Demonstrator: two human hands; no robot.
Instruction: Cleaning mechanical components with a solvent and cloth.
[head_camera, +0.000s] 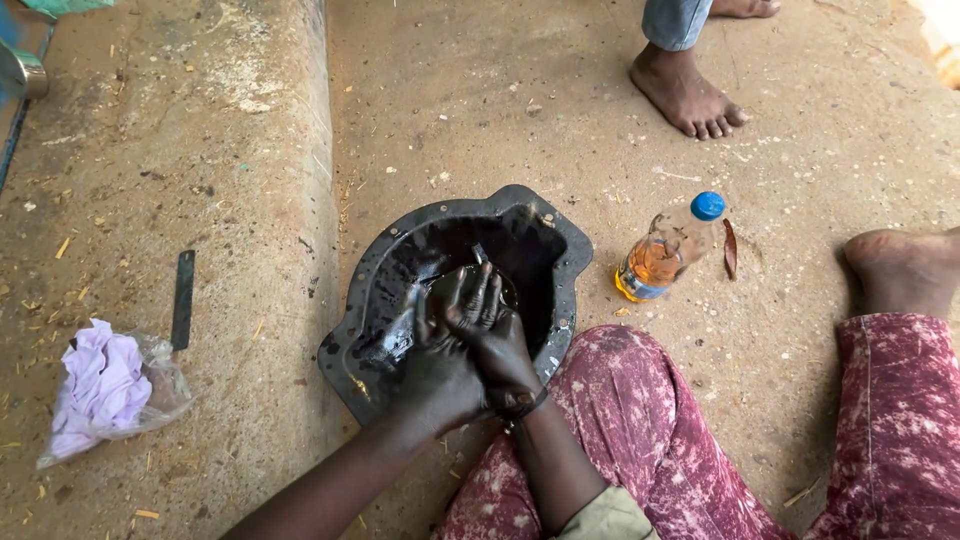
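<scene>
Two hands are down in a black pan (545, 235). Both are dark and wet with black oil. The left hand (435, 375) is curled around a small metal part (400, 325) and holds it against the pan's inner wall. The right hand (490, 325) lies over the left one, with its fingers (478, 292) bent down on something small and dark in the middle of the pan. What that small thing is cannot be made out. A dark band sits on the right wrist.

There is one pan. It is wide and deep, with a bumpy rim, and it sits on the floor just in front of the person's knee. Oil shines inside it.

One plastic bottle (668, 247) lies on its side near the pan, to the right. It has a blue cap and orange liquid in it. One brown leaf (730, 248) lies just beside the bottle.

To the left, well apart from the pan, is one clear bag (160, 385) with pale purple cloth in it. One flat dark strip (183, 298) lies next to the bag.

The person wears red and white blotchy trousers (640, 400), and one bare foot (900, 265) shows at the right. Another person's bare foot (685, 92) stands at the top.

The floor (800, 130) is brown, dusty concrete with bits of straw. A raised step (240, 150) runs along the left.
</scene>
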